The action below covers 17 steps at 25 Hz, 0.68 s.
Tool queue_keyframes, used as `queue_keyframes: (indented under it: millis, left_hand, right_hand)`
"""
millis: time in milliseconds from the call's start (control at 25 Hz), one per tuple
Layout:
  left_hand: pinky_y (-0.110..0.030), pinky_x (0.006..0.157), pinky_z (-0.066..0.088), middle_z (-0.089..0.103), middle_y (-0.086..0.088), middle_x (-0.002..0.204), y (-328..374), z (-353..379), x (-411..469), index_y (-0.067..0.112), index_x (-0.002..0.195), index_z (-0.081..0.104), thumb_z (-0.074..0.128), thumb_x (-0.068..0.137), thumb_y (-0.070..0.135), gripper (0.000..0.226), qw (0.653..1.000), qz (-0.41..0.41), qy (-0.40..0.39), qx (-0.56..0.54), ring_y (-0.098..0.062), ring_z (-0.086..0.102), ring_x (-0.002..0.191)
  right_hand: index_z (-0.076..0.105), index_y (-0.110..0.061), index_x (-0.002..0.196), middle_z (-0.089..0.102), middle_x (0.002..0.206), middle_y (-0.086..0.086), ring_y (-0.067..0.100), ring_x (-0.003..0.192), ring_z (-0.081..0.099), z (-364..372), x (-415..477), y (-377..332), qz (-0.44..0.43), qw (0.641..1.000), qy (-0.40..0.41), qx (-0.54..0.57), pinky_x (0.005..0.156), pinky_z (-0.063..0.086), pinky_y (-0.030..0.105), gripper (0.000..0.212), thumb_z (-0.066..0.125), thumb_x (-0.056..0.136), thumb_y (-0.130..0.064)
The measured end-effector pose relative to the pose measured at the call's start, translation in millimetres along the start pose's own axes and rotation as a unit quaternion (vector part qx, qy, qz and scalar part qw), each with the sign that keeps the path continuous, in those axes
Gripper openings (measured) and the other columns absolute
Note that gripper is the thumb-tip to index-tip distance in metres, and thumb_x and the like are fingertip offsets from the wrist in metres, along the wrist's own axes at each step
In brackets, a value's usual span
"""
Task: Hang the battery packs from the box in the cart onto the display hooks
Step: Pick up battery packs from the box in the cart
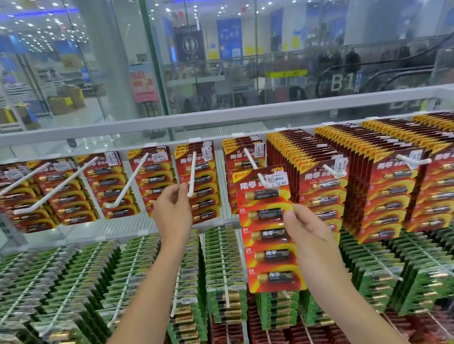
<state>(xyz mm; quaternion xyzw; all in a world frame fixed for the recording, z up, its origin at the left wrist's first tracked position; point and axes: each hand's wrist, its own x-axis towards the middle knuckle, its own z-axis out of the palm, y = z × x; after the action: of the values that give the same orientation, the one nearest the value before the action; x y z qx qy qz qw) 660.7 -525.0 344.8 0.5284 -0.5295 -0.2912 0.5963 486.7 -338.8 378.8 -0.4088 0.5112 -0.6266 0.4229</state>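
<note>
1. The red cardboard battery pack (271,251), a tall strip of five black cells, hangs centre-right. Its top is at the tip of a white wire hook (250,159), in front of the far rows of red packs.
2. I see my right hand (309,233) pinching the pack's right edge at mid-height, thumb on the front.
3. My left hand (171,210) is left of the pack and well apart from it. Its fingers are curled at the tip of the neighbouring white hook (193,174); I cannot tell if they grip it.

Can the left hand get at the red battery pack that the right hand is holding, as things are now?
Probably yes. The left hand pinches a white hook just beside the red battery pack; only open air lies between them.
</note>
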Motion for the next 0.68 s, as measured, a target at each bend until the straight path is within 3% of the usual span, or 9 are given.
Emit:
queue_keyframes:
  millis: [80,200,280,320,440,680]
  left_hand:
    - [-0.03,0.061,0.041,0.064,0.004,0.079,-0.6,-3.1,-2.3,0.014,0.11,0.073,0.055,0.107,0.029,0.023,1.0,0.015,-0.006,0.012,-0.014,0.054,0.069]
    - [-0.028,0.075,0.049,0.072,-0.001,0.103,-0.3,-10.3,-6.1,0.012,0.124,0.071,0.056,0.107,0.025,0.026,0.999,0.024,-0.008,0.041,-0.015,0.062,0.089]
    - [-0.022,0.086,0.051,0.071,0.002,0.115,-0.2,-16.2,-11.4,0.014,0.129,0.069,0.056,0.107,0.024,0.027,0.999,0.024,-0.012,0.043,-0.012,0.064,0.104]
    - [-0.021,0.088,0.051,0.071,0.004,0.117,-1.0,-19.4,-15.2,0.015,0.128,0.069,0.056,0.107,0.025,0.027,0.999,0.022,-0.014,0.036,-0.011,0.064,0.107]
    - [-0.034,0.098,0.055,0.072,0.007,0.118,-8.9,-32.9,-30.2,0.02,0.127,0.07,0.056,0.107,0.033,0.028,1.0,0.001,-0.026,0.017,-0.01,0.066,0.111]
    - [-0.04,0.102,0.054,0.074,0.018,0.115,-18.7,-67.9,-82.1,0.036,0.116,0.072,0.054,0.106,0.04,0.021,0.995,-0.067,-0.051,-0.046,-0.005,0.068,0.111]
  right_hand:
    - [0.067,-0.023,0.106,0.076,0.102,0.0,0.022,0.094,0.074,9.1,19.8,5.3,-0.013,1.0,0.011,-0.026,0.084,0.062,0.049,0.031,0.043,0.108,-0.042]
    - [0.063,-0.032,0.115,0.073,0.098,-0.009,0.013,0.085,0.068,25.0,46.6,12.3,-0.041,0.995,0.059,-0.065,0.075,0.058,0.039,0.028,0.037,0.11,-0.043]
    - [0.057,-0.025,0.115,0.061,0.081,-0.008,0.014,0.069,0.051,34.3,61.9,21.1,-0.055,0.992,0.082,-0.082,0.058,0.05,0.039,0.027,0.035,0.111,-0.04]
    - [0.056,-0.023,0.11,0.05,0.075,-0.009,0.013,0.063,0.042,38.8,68.2,23.5,-0.059,0.99,0.091,-0.087,0.051,0.042,0.032,0.027,0.034,0.111,-0.038]
    - [0.054,-0.02,0.101,0.035,0.071,-0.001,0.011,0.055,0.031,46.0,90.1,31.7,-0.038,0.988,0.118,-0.091,0.052,0.027,0.029,0.028,0.033,0.112,-0.035]
    - [0.057,-0.025,0.106,0.041,0.07,-0.003,0.013,0.054,0.035,51.4,117.6,39.9,-0.028,0.984,0.164,-0.064,0.052,0.029,0.032,0.021,0.038,0.111,-0.032]
